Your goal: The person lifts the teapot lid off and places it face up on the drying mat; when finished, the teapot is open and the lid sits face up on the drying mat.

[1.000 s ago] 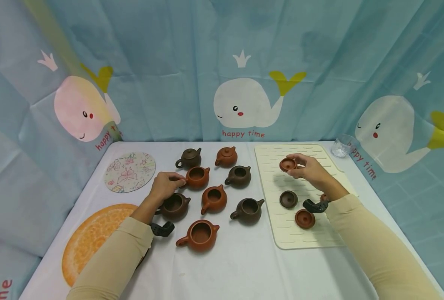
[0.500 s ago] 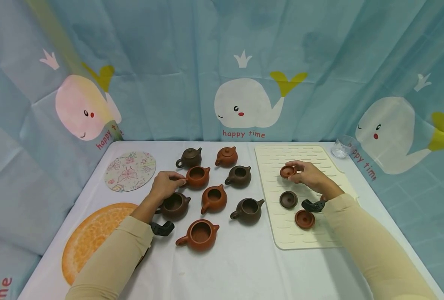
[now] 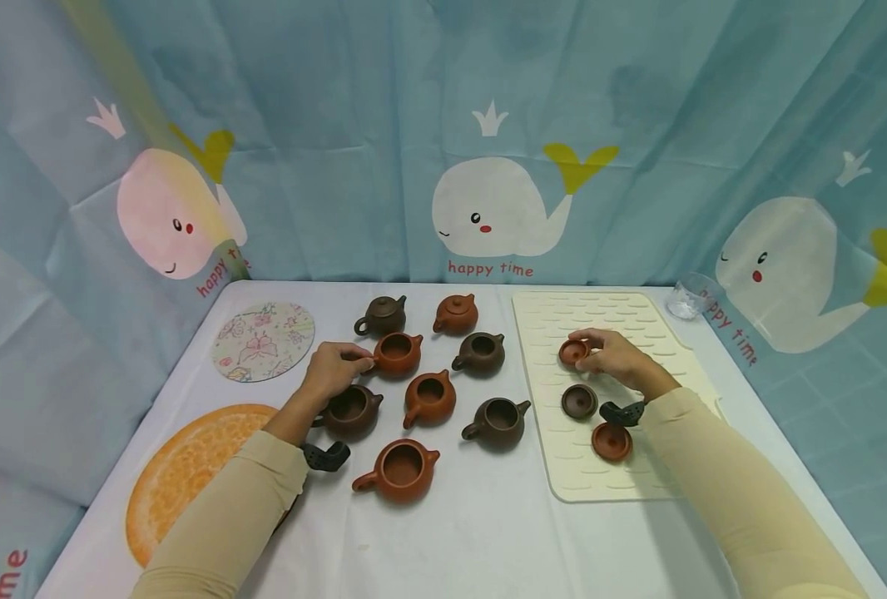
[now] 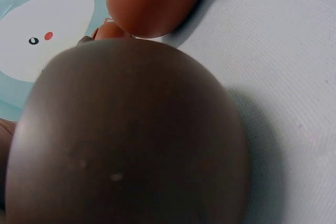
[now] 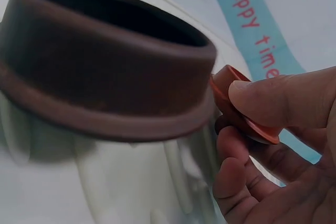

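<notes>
My left hand [image 3: 331, 372] pinches the handle of an open reddish-brown teapot [image 3: 397, 366] standing on the table. Just in front of that hand sits a dark brown teapot [image 3: 351, 424], whose rounded body fills much of the left wrist view. Over the cream mat, my right hand [image 3: 617, 363] holds a small reddish teapot lid [image 3: 572, 353] between thumb and fingers, inner side facing up. Close by, a dark lid [image 3: 579, 403] lies upside down on the mat; it looms large in the right wrist view. Another reddish lid [image 3: 611, 443] lies nearer to me.
Several more lidless teapots stand about the middle, among them a reddish one [image 3: 402, 474] at the front. Two lidded teapots stand at the back, one dark [image 3: 384, 317], one reddish [image 3: 457, 314]. The cream mat [image 3: 638, 316] is right, a clear cup [image 3: 689, 298] beyond it, round mats left.
My right hand has moved down and toward me with the reddish lid, nearer to the dark lid. My left hand has stayed at the teapot's handle.
</notes>
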A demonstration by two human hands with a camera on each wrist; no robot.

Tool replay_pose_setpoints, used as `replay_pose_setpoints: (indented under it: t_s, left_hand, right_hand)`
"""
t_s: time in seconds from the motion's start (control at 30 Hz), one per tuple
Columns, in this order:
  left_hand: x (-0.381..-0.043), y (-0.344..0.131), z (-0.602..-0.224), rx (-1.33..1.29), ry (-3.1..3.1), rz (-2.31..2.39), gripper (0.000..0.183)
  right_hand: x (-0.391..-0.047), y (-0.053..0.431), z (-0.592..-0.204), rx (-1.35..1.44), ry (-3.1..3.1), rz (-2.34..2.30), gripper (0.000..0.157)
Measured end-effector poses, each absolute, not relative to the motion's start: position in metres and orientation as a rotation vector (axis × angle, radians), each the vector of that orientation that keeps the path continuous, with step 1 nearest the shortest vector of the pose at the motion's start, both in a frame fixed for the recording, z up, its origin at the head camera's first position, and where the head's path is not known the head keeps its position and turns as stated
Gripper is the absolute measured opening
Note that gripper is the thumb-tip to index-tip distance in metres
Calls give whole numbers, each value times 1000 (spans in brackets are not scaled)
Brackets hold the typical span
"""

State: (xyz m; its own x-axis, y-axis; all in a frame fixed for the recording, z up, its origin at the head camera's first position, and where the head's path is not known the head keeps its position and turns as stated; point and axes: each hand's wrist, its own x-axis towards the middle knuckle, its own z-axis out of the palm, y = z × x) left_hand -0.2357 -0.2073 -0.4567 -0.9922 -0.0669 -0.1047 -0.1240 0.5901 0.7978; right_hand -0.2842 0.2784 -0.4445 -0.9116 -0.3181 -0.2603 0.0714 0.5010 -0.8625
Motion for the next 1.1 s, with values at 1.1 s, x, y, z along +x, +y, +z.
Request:
replay_pose_setpoints:
  t_s: [1.1]
  left_hand:
    - [-236,-206,-455,-148,2754,1378,14]
  right_hand:
    - [-278,279,-445,-135,2366,-1395,63]
